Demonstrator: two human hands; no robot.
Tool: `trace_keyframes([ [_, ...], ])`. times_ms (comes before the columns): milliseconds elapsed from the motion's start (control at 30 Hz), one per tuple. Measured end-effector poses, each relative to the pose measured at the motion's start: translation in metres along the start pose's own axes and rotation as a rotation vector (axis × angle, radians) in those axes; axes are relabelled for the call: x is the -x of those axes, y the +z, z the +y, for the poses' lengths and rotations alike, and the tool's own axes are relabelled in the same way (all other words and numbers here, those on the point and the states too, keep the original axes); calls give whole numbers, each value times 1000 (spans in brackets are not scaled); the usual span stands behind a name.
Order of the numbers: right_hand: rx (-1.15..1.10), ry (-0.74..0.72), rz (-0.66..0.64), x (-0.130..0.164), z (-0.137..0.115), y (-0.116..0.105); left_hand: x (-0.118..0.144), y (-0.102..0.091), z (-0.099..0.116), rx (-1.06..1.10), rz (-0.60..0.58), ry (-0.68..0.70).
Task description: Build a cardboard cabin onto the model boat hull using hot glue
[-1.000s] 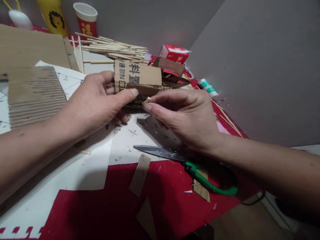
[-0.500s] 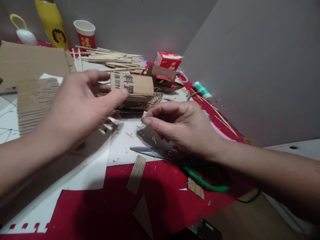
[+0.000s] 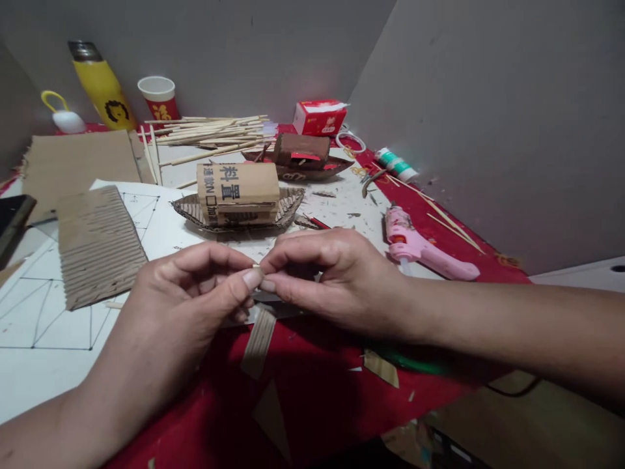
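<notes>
Both hands have come back toward the body since the earlier frames: the left hand [image 3: 188,296] has let go of the cardboard boat model [image 3: 237,195], which now sits alone on the white paper, and has met the right hand [image 3: 325,277] above the near edge of the red table cover [image 3: 312,397].

Left hand: thumb and forefinger are closed in a pinch, tips touching those of the right hand. Right hand: thumb and forefinger are likewise pinched shut. Between the two pinches sits a small pale wood piece [image 3: 256,266]; only a sliver shows, so its shape cannot be confirmed, and it appears to be held by both hands at once.

Cardboard boat model: printed cardboard cabin resting in a ribbed, shallow hull, upright, beyond the fingertips and apart from them.

Surroundings:
- Corrugated cardboard sheet [image 3: 97,244] lies left of the hands on the drawn paper template [image 3: 29,312].
- Pink glue gun [image 3: 420,244] lies right of the hands, on its side.
- Bundle of bamboo skewers [image 3: 209,130] lies behind the model.
- Second, darker boat model [image 3: 303,156] stands behind and right of the first.
- Red carton [image 3: 319,117], red paper cup [image 3: 159,98] and yellow bottle [image 3: 102,85] stand by the back wall.
- Cardboard strip [image 3: 258,342] lies under the hands on the cover.
</notes>
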State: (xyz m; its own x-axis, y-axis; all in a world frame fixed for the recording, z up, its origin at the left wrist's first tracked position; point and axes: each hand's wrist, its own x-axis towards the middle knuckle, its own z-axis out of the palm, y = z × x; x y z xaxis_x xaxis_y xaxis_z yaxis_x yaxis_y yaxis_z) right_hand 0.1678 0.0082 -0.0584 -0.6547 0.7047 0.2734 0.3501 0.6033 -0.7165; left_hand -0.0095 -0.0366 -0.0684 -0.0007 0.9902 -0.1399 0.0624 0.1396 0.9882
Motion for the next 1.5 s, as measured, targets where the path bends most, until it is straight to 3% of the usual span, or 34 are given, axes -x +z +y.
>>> trace_keyframes([
  [167, -40, 37, -62, -4, -3, -12, 4, 0, 10, -102, 127, 123],
  [333, 121, -100, 158, -6, 2, -31, 6, 0, 10, 19, 130, 17],
  [500, 404, -332, 264, -13, 21, -47, -1, -3, 8, -1, 97, -15],
  [600, 528, -437, 242, -27, 36, -54, -7, -8, 8, -270, 169, 149],
  [767, 638, -504, 121, -50, 54, -55, -16, -13, 5, -759, 268, 616],
  [900, 589, -515, 120, -57, 58, -50, -25, -19, 5, -976, 260, 807],
  [1000, 546, -515, 119, -59, 58, -48, -33, -25, 7, -1114, 170, 931],
  [1100, 530, -465, 113, -60, 57, -47, -41, -25, 9, -1164, 144, 1017],
  [1300, 529, -370, 51, -65, 52, -49, -50, -24, 8, -1201, 211, 1137],
  [1500, 552, -312, -5, -68, 45, -52, -53, -28, 2, -1198, 187, 1040],
])
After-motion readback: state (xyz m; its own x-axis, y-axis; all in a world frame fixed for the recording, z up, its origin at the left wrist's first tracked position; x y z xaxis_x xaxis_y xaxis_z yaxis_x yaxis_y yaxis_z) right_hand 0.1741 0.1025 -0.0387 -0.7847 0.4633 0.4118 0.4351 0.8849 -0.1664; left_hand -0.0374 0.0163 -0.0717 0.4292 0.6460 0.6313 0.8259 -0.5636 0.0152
